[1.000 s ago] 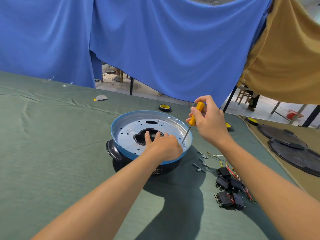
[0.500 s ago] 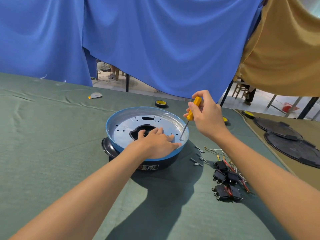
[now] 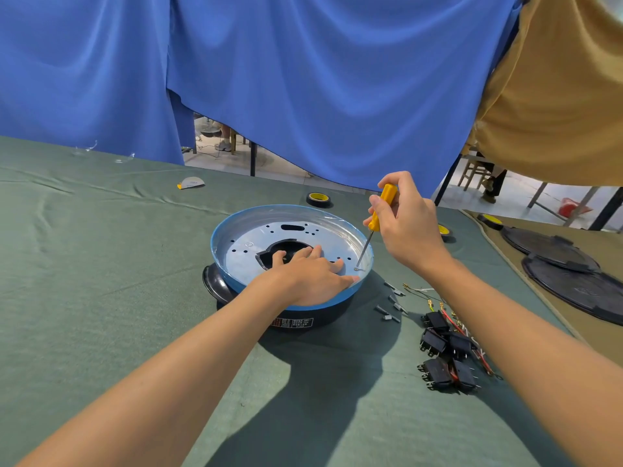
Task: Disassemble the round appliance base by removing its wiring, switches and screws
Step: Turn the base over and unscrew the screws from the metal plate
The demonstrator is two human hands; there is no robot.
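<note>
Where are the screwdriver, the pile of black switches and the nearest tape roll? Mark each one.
screwdriver (image 3: pixel 381 207): head view, on its yellow handle.
black switches (image 3: pixel 445 357): head view, on the middle of the pile.
tape roll (image 3: pixel 318 199): head view, on its black outer wall.

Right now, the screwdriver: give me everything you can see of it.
The screwdriver has a yellow-orange plastic-looking handle and a thin bare metal shaft. It is tilted, handle up and to the right, tip down and left. The right hand has its grip closed around the handle. The tip sits on a screw on the silver metal plate inside the round appliance base, near its right rim. The left hand lies flat on the plate beside the tip, not touching the tool.
</note>
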